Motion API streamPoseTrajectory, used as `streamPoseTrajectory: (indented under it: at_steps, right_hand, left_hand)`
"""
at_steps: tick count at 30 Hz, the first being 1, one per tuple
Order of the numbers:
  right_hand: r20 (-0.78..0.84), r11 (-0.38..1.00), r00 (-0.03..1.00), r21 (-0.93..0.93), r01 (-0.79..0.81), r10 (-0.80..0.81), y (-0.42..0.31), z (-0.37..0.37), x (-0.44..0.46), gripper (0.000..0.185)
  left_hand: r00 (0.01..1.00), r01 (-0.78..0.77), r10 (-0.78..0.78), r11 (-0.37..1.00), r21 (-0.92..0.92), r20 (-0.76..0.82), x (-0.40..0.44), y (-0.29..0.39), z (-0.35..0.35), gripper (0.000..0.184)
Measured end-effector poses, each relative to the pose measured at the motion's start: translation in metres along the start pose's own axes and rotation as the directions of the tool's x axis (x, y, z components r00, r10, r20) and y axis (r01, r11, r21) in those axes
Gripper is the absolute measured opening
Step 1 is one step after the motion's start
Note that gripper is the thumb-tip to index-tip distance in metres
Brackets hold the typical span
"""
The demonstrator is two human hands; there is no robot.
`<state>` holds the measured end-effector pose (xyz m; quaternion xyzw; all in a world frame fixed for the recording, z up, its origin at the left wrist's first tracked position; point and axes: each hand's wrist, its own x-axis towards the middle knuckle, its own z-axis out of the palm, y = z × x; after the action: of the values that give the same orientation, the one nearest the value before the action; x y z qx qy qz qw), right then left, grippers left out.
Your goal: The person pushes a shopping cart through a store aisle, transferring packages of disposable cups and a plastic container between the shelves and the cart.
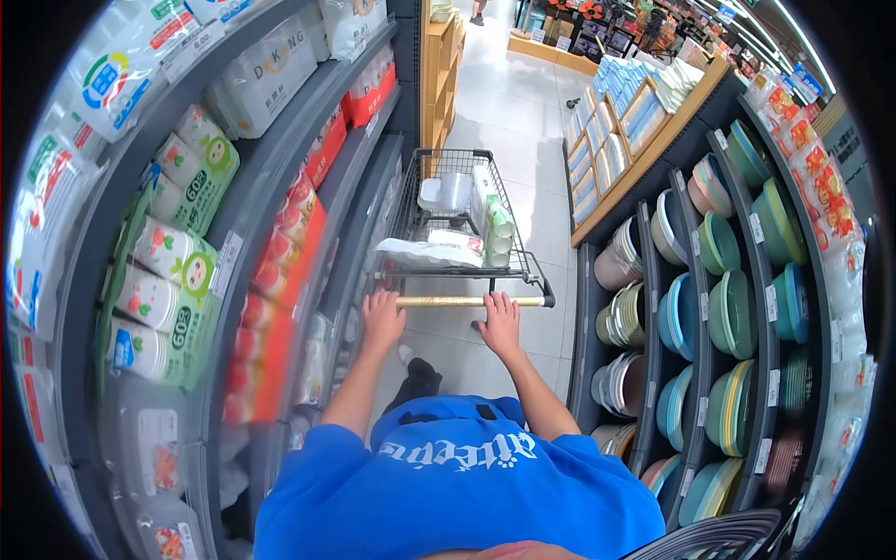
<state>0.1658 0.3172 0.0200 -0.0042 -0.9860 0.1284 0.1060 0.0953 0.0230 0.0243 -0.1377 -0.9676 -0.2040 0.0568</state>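
My left hand (384, 319) grips the left end of the pale yellow handle (439, 301) of a shopping cart (511, 229). Nearer the handle's right end, my right hand (501, 323) has its fingers curled over the same bar. Inside the dark wire basket lie a white plastic-wrapped pack (420, 252), clear plastic containers (454, 191) and a green-and-white sleeve (499, 229) that looks like paper cups. The cart is directly ahead of my body.
Shelves on the left hold packs of paper cups (159, 294) and red-wrapped packs (280, 266). Along the right, shelves carry stacked plastic basins (731, 313). A wooden rack (611, 149) of folded cloths stands ahead right. Tiled floor (527, 121) runs ahead between the shelves.
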Motion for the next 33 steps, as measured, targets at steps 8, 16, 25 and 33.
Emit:
streamPoseTrajectory:
  at_steps: [8,16,25,33]
  right_hand:
    - [0.21,0.985,0.964,0.022,-0.172,0.164,0.017,-0.009,-0.035,0.079]
    - [0.258,0.947,0.912,-0.117,-0.298,0.318,0.009,-0.03,-0.096,0.09]
    - [0.388,0.938,0.855,-0.183,-0.294,0.344,-0.019,-0.008,-0.137,0.054]
    - [0.371,0.949,0.874,-0.081,-0.305,0.312,-0.062,-0.017,-0.201,0.048]
  left_hand:
    - [0.998,-0.015,0.013,1.0,0.024,0.067,-0.058,0.031,-0.003,0.056]
    - [0.988,-0.141,0.137,0.989,0.046,0.069,-0.135,0.052,-0.014,0.05]
    - [0.971,-0.16,0.178,0.98,-0.121,0.157,-0.209,0.023,-0.025,0.032]
    - [0.974,-0.158,0.184,0.969,-0.188,0.131,-0.27,0.009,-0.057,0.033]
